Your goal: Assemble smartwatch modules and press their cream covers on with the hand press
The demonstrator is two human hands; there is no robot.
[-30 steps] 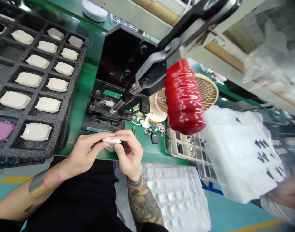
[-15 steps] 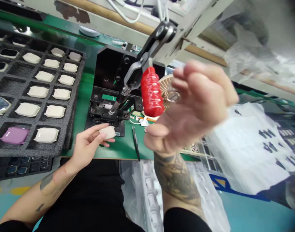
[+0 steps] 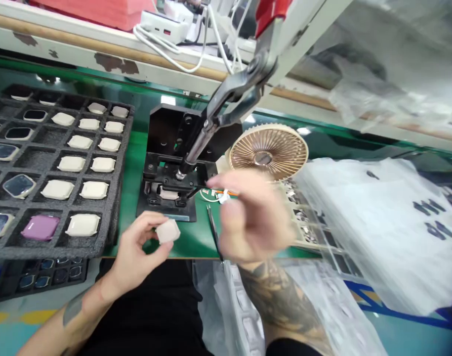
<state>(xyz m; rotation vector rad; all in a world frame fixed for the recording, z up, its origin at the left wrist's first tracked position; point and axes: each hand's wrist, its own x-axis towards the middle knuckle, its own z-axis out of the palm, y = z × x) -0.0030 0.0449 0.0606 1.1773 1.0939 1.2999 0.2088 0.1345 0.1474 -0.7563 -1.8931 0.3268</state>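
Note:
My left hand point(image 3: 142, 244) pinches a pale cream case point(image 3: 168, 231) between thumb and fingers, just in front of the black press point(image 3: 166, 173). A pale part point(image 3: 169, 193) lies in the slot under the press head. The press's metal lever point(image 3: 242, 91) stands raised, its red handle point(image 3: 272, 15) at the top edge of the view. My right hand point(image 3: 253, 215), smeared by motion, is to the right of the press; its fingers are bent and what they hold, if anything, cannot be made out. Dark tweezers point(image 3: 214, 230) lie between the hands.
A dark foam tray point(image 3: 116, 198) at the left holds cream cases, a purple case and dark-screened pieces. A round gold fan point(image 3: 268, 151) stands behind my right hand. White plastic sheeting point(image 3: 381, 217) with small dark parts is at the right.
The lever has swung up and its red handle has risen. My right hand has come down and left, away from the handle. The left hand still holds the case, now turned differently.

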